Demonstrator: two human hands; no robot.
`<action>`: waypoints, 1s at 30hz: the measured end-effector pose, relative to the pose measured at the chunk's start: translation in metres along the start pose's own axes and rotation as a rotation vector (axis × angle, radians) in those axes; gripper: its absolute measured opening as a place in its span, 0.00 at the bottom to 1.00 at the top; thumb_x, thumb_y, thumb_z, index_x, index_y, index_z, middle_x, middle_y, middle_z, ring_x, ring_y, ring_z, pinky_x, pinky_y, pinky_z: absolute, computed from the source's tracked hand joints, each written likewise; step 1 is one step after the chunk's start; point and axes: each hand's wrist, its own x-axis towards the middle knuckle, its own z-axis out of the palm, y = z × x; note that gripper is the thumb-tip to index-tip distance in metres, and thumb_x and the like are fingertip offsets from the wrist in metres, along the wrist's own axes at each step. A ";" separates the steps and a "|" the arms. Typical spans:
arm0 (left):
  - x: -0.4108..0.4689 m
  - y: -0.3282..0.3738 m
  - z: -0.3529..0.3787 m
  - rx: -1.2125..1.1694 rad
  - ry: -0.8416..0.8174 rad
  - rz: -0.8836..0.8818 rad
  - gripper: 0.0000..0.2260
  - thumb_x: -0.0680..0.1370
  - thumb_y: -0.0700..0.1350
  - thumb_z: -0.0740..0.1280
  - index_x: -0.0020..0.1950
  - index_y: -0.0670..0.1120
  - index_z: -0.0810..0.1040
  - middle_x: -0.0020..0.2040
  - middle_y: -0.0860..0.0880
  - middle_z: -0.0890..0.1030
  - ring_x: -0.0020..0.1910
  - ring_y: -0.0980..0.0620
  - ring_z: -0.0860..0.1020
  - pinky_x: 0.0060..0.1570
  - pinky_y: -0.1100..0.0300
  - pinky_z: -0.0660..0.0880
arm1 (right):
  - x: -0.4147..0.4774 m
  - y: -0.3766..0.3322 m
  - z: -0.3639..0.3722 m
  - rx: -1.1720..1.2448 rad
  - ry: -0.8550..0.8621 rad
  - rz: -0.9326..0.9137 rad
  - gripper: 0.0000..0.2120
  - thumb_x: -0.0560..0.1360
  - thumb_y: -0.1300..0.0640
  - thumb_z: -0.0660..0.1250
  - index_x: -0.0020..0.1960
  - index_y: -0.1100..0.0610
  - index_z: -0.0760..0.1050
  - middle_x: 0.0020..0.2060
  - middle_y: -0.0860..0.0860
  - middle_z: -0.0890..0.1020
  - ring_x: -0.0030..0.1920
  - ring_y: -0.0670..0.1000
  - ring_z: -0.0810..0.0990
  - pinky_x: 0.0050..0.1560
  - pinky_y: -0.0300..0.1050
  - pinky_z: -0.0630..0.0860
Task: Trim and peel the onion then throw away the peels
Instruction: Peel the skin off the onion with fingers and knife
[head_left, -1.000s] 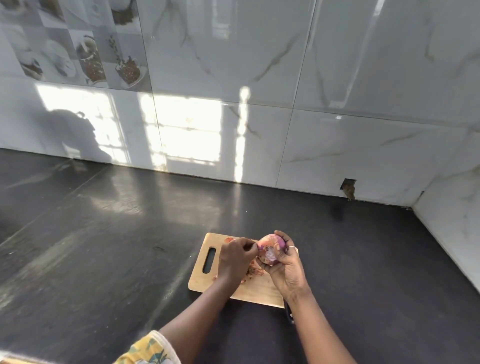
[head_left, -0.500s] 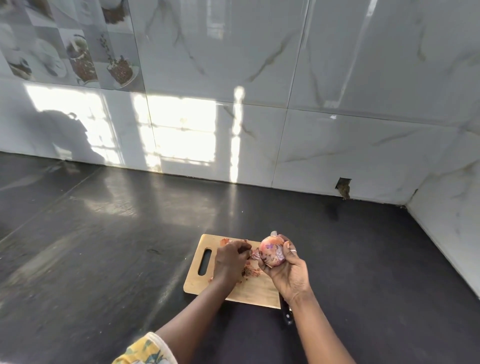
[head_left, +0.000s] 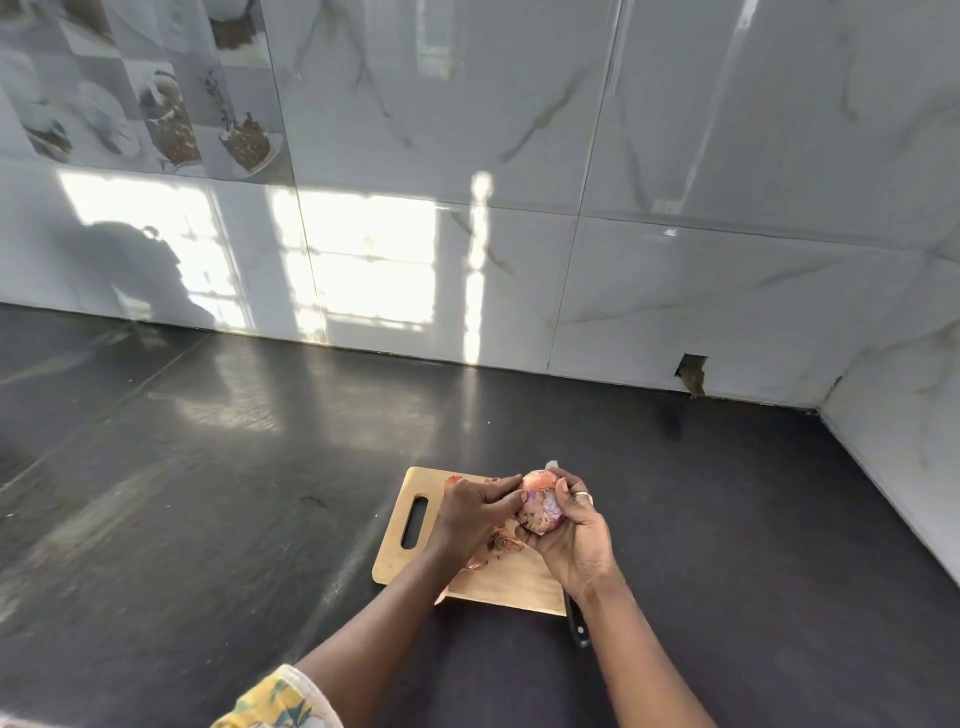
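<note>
Cradling a round half-peeled red onion at lower centre, the right hand curls round it. The left hand (just frame-left) pinches its skin.

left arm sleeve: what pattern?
The sleeve is yellow with a teal and white print; head view.

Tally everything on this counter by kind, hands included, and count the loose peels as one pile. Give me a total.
hands: 2, the left hand and the right hand
onion: 1, held in the right hand
cutting board: 1
knife: 1, mostly hidden under the right wrist
peel pile: 1, on the board
Total: 6
</note>
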 end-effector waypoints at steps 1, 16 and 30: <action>0.000 -0.001 -0.001 -0.008 -0.002 -0.001 0.12 0.73 0.41 0.70 0.56 0.43 0.80 0.52 0.47 0.82 0.39 0.73 0.76 0.38 0.77 0.72 | -0.001 -0.001 0.001 -0.006 -0.002 0.003 0.11 0.72 0.57 0.63 0.54 0.53 0.72 0.46 0.56 0.81 0.42 0.55 0.81 0.36 0.50 0.79; 0.002 -0.005 -0.002 -0.016 0.074 0.018 0.08 0.72 0.39 0.70 0.50 0.43 0.83 0.46 0.48 0.84 0.42 0.66 0.80 0.42 0.73 0.75 | -0.001 -0.003 0.006 -0.065 0.017 0.012 0.07 0.78 0.61 0.58 0.53 0.53 0.72 0.48 0.56 0.80 0.44 0.56 0.80 0.37 0.51 0.80; 0.002 -0.010 -0.012 -0.243 -0.014 -0.078 0.11 0.68 0.42 0.75 0.50 0.43 0.83 0.49 0.45 0.84 0.46 0.58 0.82 0.49 0.59 0.79 | -0.001 -0.004 0.011 -0.106 -0.006 0.030 0.07 0.76 0.61 0.59 0.52 0.53 0.71 0.45 0.56 0.81 0.39 0.54 0.82 0.37 0.50 0.78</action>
